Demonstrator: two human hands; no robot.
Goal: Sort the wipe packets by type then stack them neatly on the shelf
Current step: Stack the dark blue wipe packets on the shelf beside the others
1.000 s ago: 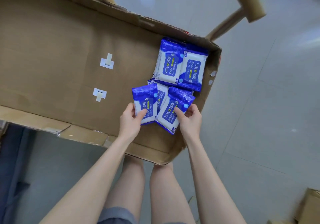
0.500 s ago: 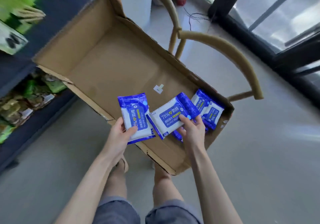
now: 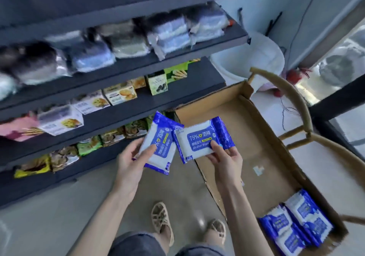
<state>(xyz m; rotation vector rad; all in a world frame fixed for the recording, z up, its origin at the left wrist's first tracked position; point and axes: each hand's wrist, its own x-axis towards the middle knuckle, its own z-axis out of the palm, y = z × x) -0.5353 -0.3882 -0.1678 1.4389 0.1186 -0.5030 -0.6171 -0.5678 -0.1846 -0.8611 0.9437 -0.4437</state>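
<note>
One blue wipe packet (image 3: 158, 147) is gripped by the left hand (image 3: 130, 160) and another (image 3: 201, 139) is pinched by the right hand (image 3: 225, 156), both held before the shelf (image 3: 138, 105). More packets (image 3: 296, 224) are piled in the near corner of the cardboard box (image 3: 262, 137).

Wipe packets (image 3: 161, 147) — blue and white.

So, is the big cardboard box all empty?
No, blue-and-white plastic wipe packets lie in a corner of the brown cardboard box.

Cardboard box (image 3: 246, 137) against wooden chair (image 3: 300, 105), white bucket (image 3: 256, 58) behind, snack pkgs (image 3: 120, 94) at left.
</note>
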